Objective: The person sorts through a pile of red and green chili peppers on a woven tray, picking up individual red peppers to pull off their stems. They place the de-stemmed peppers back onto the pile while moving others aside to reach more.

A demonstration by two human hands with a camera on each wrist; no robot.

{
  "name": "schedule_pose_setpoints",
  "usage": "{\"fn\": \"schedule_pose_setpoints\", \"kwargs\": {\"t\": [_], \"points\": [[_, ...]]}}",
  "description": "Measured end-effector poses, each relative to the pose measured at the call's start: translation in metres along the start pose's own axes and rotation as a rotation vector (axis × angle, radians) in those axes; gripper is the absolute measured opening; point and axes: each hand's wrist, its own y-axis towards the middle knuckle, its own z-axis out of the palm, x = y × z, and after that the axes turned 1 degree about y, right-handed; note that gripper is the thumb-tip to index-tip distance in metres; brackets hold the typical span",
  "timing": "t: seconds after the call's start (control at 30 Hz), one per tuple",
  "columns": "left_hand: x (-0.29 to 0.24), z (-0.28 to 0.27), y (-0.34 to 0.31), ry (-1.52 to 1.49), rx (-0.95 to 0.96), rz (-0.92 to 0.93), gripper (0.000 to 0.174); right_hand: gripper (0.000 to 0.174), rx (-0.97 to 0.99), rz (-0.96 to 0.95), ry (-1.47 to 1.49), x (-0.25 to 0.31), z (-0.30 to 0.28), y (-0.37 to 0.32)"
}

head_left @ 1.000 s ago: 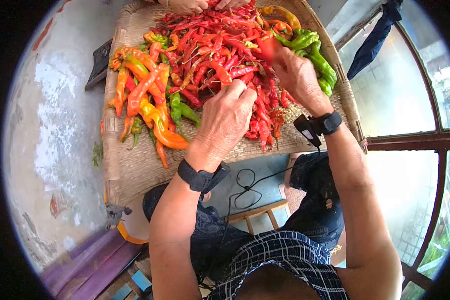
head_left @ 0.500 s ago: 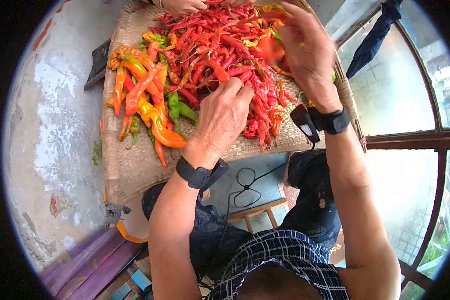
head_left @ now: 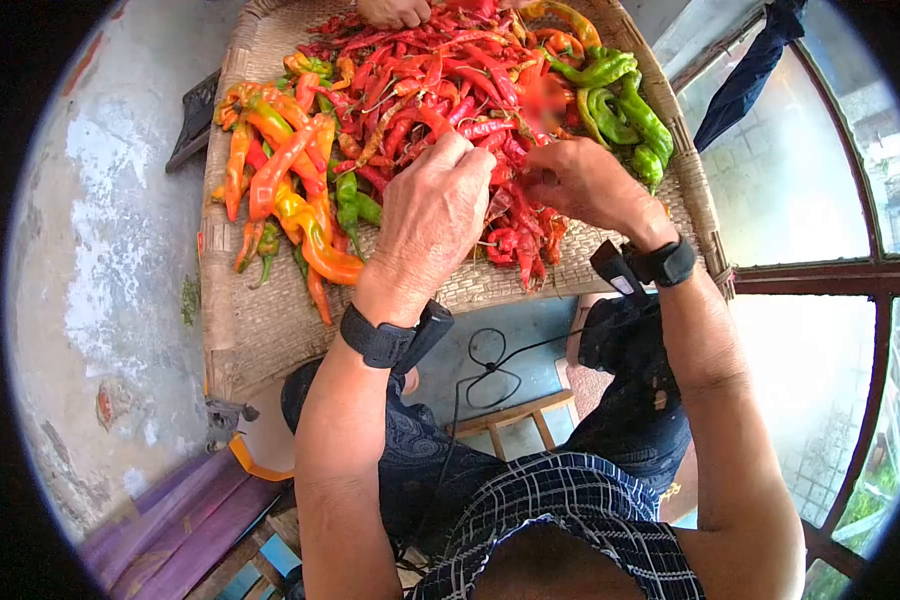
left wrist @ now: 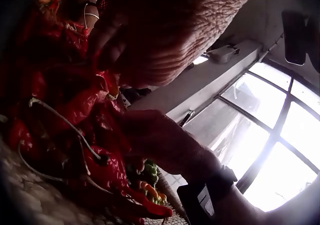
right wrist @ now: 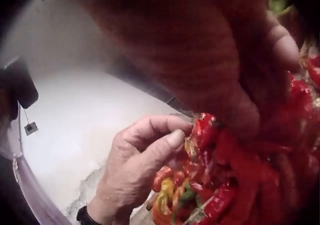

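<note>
A heap of red chili peppers (head_left: 450, 80) lies on a woven tray (head_left: 260, 325). My left hand (head_left: 435, 205) is at the heap's near edge, thumb and forefinger pinching a red chili pepper (right wrist: 204, 127), as the right wrist view shows. My right hand (head_left: 595, 185) reaches in from the right, its fingers pointing down into the near right part of the heap. Chilies and the back of the hand hide those fingertips, so I cannot tell whether they hold anything. In the left wrist view, wrinkled red chilies with long stems (left wrist: 65, 122) lie close below the left hand.
Orange and yellow peppers (head_left: 285, 170) are grouped on the tray's left, green peppers (head_left: 645, 125) on its right. Another person's hand (head_left: 395, 10) is at the far edge. A window (head_left: 800, 180) stands to the right, a wall (head_left: 100, 250) to the left. A cable (head_left: 490, 370) hangs below.
My right hand has swung from over the green peppers at the far right back down to the red heap, uncovering them. The left hand has shifted slightly left.
</note>
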Motion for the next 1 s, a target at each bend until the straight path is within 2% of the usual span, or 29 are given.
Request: {"fn": "schedule_pose_setpoints", "kwargs": {"t": [0.13,0.23,0.37,0.43,0.47,0.5,0.57,0.6,0.63,0.7,0.73,0.87,1.0], "points": [[-0.003,-0.004,0.000,-0.010,0.025,-0.076,0.010,0.023,0.021,0.111,0.228,0.011,-0.035,-0.002],[-0.001,-0.002,0.000,0.004,0.034,-0.057,0.009,0.021,0.183,0.342,0.588,0.014,-0.062,-0.008],[-0.001,0.000,-0.001,0.030,0.041,-0.022,0.009,0.023,0.137,0.325,0.512,0.006,-0.065,-0.002],[0.000,0.001,-0.001,0.029,0.039,-0.021,0.010,0.035,-0.241,0.110,0.796,0.008,-0.055,0.006],[0.000,0.002,-0.001,0.030,0.034,-0.024,0.010,0.049,-0.550,-0.056,0.991,0.016,-0.046,0.019],[-0.001,0.002,0.000,0.029,0.034,-0.021,0.010,0.049,-0.553,-0.056,0.990,0.014,-0.047,0.018],[-0.001,0.001,-0.001,0.048,0.035,-0.016,0.010,0.058,-0.465,0.051,0.645,0.000,-0.042,0.014],[-0.001,0.001,-0.001,0.048,0.036,-0.016,0.010,0.050,-0.372,0.106,0.394,-0.023,-0.033,0.014],[0.000,0.001,-0.001,0.039,0.037,-0.016,0.010,0.050,-0.373,0.106,0.394,-0.022,-0.027,0.014],[-0.001,0.001,0.000,0.027,0.036,-0.014,0.010,0.034,-0.269,0.206,0.111,-0.017,-0.013,0.013],[-0.002,0.001,0.000,0.024,0.037,-0.025,0.010,0.027,-0.309,0.193,0.171,-0.017,-0.005,0.013],[-0.004,-0.002,-0.001,0.023,0.056,-0.063,0.010,0.020,-0.307,0.151,0.103,-0.022,0.006,0.016],[-0.002,-0.003,0.000,0.041,0.055,-0.063,0.010,0.018,-0.319,0.109,0.095,-0.019,-0.005,0.012]]}}
